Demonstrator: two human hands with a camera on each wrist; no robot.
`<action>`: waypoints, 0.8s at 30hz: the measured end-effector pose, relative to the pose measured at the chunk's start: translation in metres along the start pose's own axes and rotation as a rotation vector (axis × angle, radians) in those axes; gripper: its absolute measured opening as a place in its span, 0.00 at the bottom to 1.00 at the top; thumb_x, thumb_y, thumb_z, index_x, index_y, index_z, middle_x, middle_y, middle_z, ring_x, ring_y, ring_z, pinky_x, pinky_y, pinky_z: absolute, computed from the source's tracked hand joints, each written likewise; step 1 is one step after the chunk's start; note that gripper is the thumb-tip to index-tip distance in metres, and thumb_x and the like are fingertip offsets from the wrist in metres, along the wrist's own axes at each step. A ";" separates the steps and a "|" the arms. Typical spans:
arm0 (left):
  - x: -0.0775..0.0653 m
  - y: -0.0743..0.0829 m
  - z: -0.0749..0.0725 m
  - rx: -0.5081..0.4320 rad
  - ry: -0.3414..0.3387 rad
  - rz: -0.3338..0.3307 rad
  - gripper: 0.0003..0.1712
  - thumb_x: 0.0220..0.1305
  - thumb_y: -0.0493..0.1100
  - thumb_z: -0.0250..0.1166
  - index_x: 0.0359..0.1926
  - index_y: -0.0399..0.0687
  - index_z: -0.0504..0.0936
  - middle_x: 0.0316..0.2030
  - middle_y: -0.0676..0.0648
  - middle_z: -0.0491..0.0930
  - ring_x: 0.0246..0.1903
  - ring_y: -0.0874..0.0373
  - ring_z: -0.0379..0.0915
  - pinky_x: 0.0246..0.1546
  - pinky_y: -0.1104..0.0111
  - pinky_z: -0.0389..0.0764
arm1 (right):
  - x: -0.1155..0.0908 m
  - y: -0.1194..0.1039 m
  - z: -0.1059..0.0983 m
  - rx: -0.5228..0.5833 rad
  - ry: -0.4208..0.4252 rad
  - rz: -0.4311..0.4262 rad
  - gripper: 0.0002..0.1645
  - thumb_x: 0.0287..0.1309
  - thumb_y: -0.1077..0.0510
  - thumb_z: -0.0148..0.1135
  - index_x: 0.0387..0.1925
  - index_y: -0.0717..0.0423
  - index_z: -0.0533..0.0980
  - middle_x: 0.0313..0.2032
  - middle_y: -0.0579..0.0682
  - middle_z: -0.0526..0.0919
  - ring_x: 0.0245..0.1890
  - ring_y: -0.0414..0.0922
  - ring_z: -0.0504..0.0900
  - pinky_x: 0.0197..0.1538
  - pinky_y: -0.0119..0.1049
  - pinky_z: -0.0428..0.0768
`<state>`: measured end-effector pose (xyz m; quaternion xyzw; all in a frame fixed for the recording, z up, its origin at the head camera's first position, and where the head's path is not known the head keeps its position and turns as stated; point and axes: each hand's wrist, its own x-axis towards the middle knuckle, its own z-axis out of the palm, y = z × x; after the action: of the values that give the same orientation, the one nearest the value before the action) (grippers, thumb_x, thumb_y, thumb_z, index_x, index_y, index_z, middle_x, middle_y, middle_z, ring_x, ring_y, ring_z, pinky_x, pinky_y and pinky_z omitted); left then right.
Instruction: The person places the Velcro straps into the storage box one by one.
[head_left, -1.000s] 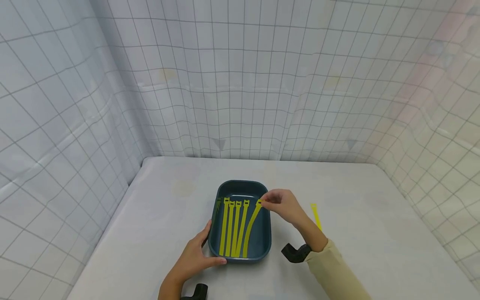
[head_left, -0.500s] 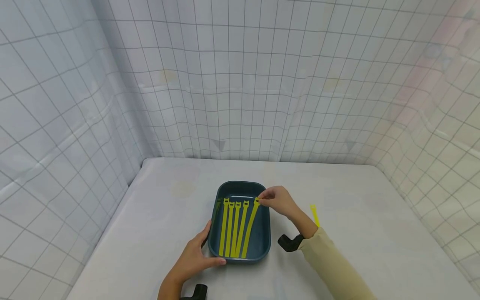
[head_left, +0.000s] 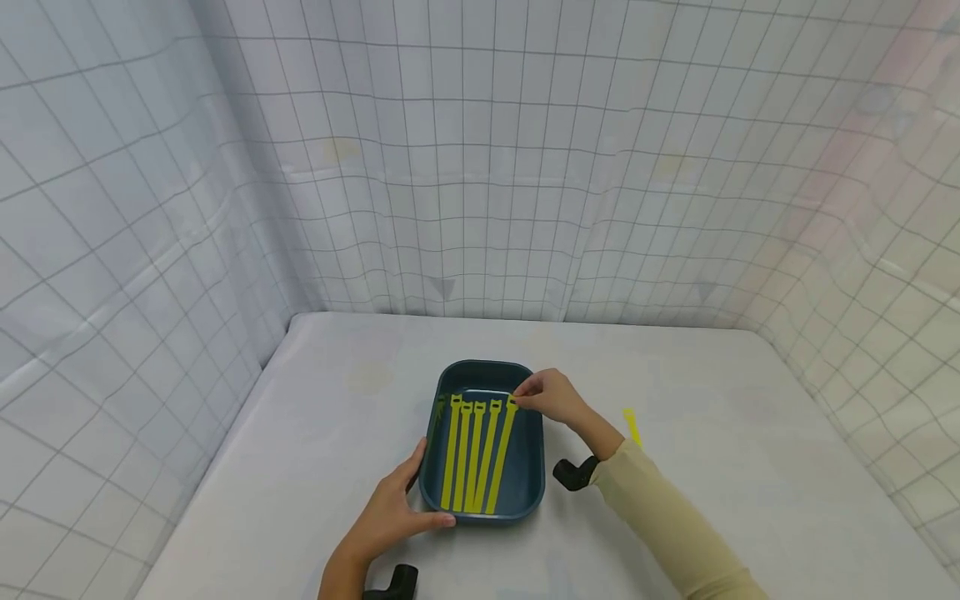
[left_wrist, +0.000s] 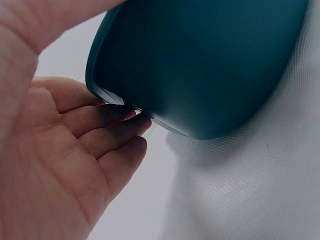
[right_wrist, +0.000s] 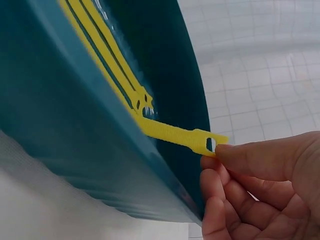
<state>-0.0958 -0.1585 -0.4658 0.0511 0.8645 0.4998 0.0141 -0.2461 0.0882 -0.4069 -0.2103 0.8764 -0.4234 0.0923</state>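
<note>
In the head view, a dark teal tray [head_left: 522, 479] lies on the table with several yellow hook-and-loop cable ties [head_left: 452, 450] side by side inside it, slotted heads at the far end. My left hand [head_left: 386, 512] grips the tray's near left corner, thumb along the near edge and fingers against the left wall. The left wrist view shows those fingers touching the wall of the tray [left_wrist: 200, 65]. My right hand [head_left: 555, 398] is over the tray's right rim, pinching the rightmost cable tie [right_wrist: 172, 133] by its slotted head between thumb and index finger. That head is lifted, and its tail lies down in the tray.
Another yellow cable tie [head_left: 632, 425] lies on the white table [head_left: 712, 467] right of the tray, partly hidden by my right forearm. Gridded white curtains [head_left: 465, 183] enclose the table at the back and sides. Black wrist cameras [head_left: 576, 475] sit on both wrists.
My right hand has moved slightly left and away from me, bringing the pinched cable tie straighter and nearer to the others. The left hand keeps its hold on the tray.
</note>
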 end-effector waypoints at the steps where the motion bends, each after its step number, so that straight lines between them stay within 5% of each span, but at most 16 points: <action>1: 0.000 0.000 0.000 -0.003 0.000 0.000 0.69 0.30 0.59 0.78 0.70 0.42 0.50 0.67 0.43 0.54 0.65 0.47 0.51 0.60 0.52 0.59 | 0.001 0.000 0.000 -0.007 0.003 0.007 0.04 0.52 0.64 0.64 0.30 0.63 0.82 0.26 0.48 0.82 0.26 0.40 0.77 0.33 0.34 0.79; 24: 0.000 0.001 0.001 -0.006 -0.001 -0.016 0.69 0.30 0.59 0.78 0.71 0.44 0.50 0.67 0.44 0.53 0.65 0.48 0.50 0.60 0.52 0.59 | 0.013 0.000 0.005 -0.141 0.028 0.037 0.03 0.52 0.62 0.65 0.28 0.59 0.82 0.25 0.46 0.81 0.26 0.41 0.76 0.33 0.35 0.78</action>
<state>-0.0961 -0.1572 -0.4651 0.0443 0.8634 0.5022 0.0188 -0.2556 0.0792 -0.4103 -0.1942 0.9089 -0.3619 0.0726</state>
